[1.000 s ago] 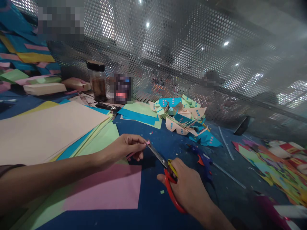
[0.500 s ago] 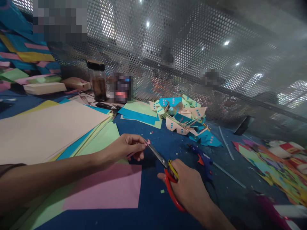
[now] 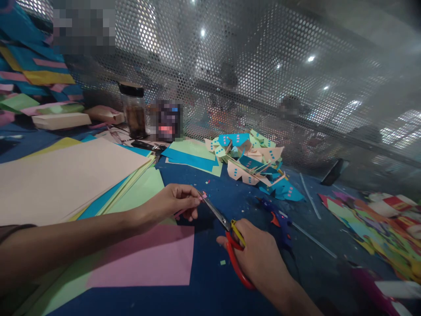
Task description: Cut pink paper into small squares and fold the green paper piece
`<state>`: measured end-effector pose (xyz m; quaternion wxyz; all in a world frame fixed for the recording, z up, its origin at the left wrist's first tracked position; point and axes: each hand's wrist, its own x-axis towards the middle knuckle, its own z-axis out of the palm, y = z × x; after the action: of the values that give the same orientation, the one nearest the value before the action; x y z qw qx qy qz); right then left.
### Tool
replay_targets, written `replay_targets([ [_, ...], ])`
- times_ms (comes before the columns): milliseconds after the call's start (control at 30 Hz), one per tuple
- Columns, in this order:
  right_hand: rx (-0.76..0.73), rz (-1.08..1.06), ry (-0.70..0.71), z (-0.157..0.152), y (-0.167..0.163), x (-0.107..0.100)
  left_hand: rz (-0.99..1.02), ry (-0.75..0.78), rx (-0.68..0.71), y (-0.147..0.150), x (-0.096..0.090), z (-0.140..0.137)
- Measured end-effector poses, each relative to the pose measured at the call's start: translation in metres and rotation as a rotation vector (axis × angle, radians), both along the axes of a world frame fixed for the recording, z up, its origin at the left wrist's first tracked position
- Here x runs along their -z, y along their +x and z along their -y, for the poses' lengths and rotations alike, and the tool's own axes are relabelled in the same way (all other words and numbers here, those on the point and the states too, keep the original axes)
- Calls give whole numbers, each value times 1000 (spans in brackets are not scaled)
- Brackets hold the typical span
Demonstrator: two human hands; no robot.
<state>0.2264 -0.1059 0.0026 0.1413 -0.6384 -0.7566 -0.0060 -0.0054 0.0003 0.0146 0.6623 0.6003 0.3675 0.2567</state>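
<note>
My left hand point(image 3: 179, 202) is closed in a pinch on a thin pink paper strip point(image 3: 180, 213), mostly hidden by the fingers. My right hand point(image 3: 256, 252) is wrapped round the handles of a pair of scissors point(image 3: 217, 213) with red and yellow grips. The blades point up and left, their tips at the left fingertips beside a small pink paper bit. Under my left forearm lies a pink paper sheet point(image 3: 154, 259). Just right of the right hand is a blue glue gun point(image 3: 279, 221) with an orange trigger.
Stacked coloured paper point(image 3: 82, 180) covers the left side. Folded paper boats point(image 3: 253, 162) with small squares on them are heaped at the back. A bottle point(image 3: 134, 112) stands by the perforated metal screen point(image 3: 256, 66). Glue sticks point(image 3: 312, 239) and coloured paper pieces point(image 3: 371, 224) lie at right.
Both hands and the scissors stay almost in place. My right thumb has shifted very slightly towards the handle.
</note>
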Motion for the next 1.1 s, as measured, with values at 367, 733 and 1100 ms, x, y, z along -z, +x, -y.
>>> replay_targets([
  [367, 43, -4, -34, 0, 0, -3, 5, 8, -4, 1, -4, 1],
  [733, 39, -15, -4, 0, 3, -2, 23, 8, 11, 0, -2, 0],
  [1100, 37, 3, -47, 0, 1, -2, 37, -8, -38, 0, -3, 0],
])
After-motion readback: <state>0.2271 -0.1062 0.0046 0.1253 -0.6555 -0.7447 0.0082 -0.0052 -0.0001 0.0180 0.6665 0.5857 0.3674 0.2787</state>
